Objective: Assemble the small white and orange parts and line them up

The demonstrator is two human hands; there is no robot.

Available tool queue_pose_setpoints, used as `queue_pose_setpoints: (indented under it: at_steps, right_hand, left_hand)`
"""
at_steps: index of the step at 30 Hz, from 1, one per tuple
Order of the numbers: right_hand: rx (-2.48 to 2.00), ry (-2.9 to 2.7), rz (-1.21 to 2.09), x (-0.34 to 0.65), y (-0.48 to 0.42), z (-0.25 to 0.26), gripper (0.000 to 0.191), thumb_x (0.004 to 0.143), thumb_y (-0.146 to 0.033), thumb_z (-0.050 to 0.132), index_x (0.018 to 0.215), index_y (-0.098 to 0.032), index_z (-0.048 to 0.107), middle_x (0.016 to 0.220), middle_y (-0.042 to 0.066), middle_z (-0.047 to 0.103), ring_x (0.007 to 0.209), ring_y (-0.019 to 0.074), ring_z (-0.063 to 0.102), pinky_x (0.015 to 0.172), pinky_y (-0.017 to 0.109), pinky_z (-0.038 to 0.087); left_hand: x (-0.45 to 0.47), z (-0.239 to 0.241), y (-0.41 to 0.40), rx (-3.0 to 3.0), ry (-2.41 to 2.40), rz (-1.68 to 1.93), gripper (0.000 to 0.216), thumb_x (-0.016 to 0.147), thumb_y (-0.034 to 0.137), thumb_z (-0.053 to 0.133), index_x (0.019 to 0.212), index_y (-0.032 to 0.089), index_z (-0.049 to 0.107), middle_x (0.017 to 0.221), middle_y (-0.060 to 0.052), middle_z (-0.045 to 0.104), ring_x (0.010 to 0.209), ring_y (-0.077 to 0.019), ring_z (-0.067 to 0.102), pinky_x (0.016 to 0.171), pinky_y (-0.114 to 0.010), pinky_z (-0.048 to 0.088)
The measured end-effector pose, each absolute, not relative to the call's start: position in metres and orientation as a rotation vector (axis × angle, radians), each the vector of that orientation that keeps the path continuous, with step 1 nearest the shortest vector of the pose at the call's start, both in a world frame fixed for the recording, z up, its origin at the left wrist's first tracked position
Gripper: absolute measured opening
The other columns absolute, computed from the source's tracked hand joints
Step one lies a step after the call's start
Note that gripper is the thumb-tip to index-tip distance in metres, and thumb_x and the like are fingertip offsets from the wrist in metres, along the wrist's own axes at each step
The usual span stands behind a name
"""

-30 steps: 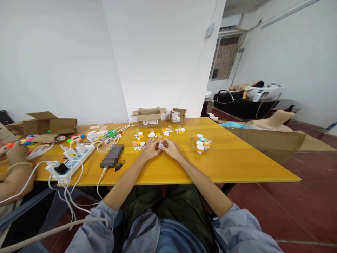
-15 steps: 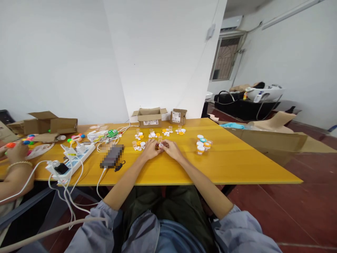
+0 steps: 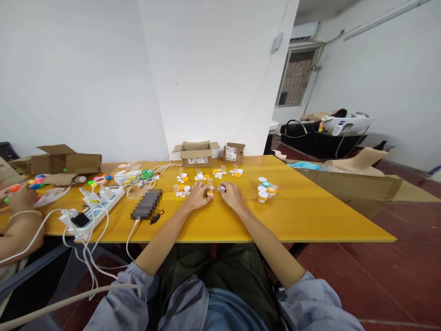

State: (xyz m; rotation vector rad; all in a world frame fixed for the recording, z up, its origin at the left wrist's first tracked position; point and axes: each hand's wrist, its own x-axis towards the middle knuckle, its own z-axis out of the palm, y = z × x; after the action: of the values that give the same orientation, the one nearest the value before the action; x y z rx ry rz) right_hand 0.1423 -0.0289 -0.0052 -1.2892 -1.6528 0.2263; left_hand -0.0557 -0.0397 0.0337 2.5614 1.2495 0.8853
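Both hands rest on the yellow table (image 3: 310,211) near its middle. My left hand (image 3: 198,194) is closed on a small orange-bottomed container (image 3: 209,193). A little to its right, my right hand (image 3: 230,193) pinches a small white lid (image 3: 221,187). Loose white and orange lids with small clear cups (image 3: 206,174) lie scattered just beyond the hands. To the right stands a cluster of closed little jars (image 3: 266,187) with white, teal and orange tops.
Two open cardboard boxes (image 3: 196,154) stand at the table's far edge. A dark phone (image 3: 147,204), a power strip (image 3: 99,204) and tangled white cables lie at left. Another person's hand (image 3: 21,197) works with coloured balls at far left.
My hands, which were joined together around one small piece, have drawn apart; the left keeps the orange-bottomed container and the right holds the white lid.
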Motion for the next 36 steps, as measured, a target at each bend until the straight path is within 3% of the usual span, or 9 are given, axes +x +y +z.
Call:
queue_pose_setpoints:
  at_steps: [5, 12, 20, 31, 36]
  right_hand:
    - [-1.300, -1.704, 0.083, 0.142, -0.027, -0.012, 0.010, 0.079, -0.019, 0.070, 0.080, -0.028, 0.073, 0.085, 0.007, 0.074, 0.083, 0.0252, 0.067, 0.074, 0.034, 0.051]
    - [-1.201, -1.851, 0.085, 0.134, -0.039, 0.005, 0.009, 0.086, -0.021, 0.065, 0.084, -0.025, 0.073, 0.108, 0.009, 0.069, 0.102, 0.0255, 0.062, 0.094, 0.041, 0.050]
    - [-1.090, -1.988, 0.097, 0.127, -0.046, 0.008, 0.018, 0.085, -0.011, 0.061, 0.082, -0.024, 0.072, 0.110, 0.008, 0.066, 0.106, 0.0240, 0.060, 0.096, 0.041, 0.050]
    - [-1.077, -2.030, 0.101, 0.126, -0.050, 0.011, 0.019, 0.084, -0.010, 0.061, 0.081, -0.024, 0.072, 0.111, 0.007, 0.066, 0.108, 0.0234, 0.060, 0.097, 0.041, 0.050]
    - [-1.072, -2.013, 0.140, 0.125, -0.049, 0.011, 0.016, 0.083, -0.011, 0.063, 0.079, -0.024, 0.071, 0.109, 0.007, 0.066, 0.108, 0.0230, 0.061, 0.097, 0.040, 0.050]
  left_hand:
    - [-0.056, 0.032, -0.039, 2.576, 1.242, 0.904, 0.016, 0.081, 0.030, 0.072, 0.097, 0.026, 0.070, 0.094, -0.004, 0.058, 0.101, -0.0267, 0.052, 0.093, -0.042, 0.044]
    - [-0.054, 0.035, -0.042, 2.599, 1.239, 0.859, 0.014, 0.084, 0.032, 0.069, 0.097, 0.026, 0.070, 0.096, -0.005, 0.057, 0.104, -0.0270, 0.051, 0.095, -0.042, 0.043]
    - [-0.054, 0.038, -0.044, 2.589, 1.226, 0.861, 0.014, 0.085, 0.034, 0.070, 0.095, 0.025, 0.070, 0.093, -0.005, 0.059, 0.100, -0.0264, 0.053, 0.092, -0.041, 0.045]
    - [-0.053, 0.041, -0.043, 2.556, 1.096, 0.864, 0.006, 0.082, 0.022, 0.063, 0.083, 0.023, 0.068, 0.088, -0.003, 0.065, 0.091, -0.0230, 0.059, 0.090, -0.038, 0.049]
    - [-0.053, 0.040, -0.041, 2.509, 1.067, 0.868, 0.009, 0.083, 0.022, 0.063, 0.087, 0.023, 0.071, 0.086, -0.003, 0.066, 0.089, -0.0217, 0.061, 0.089, -0.037, 0.052]
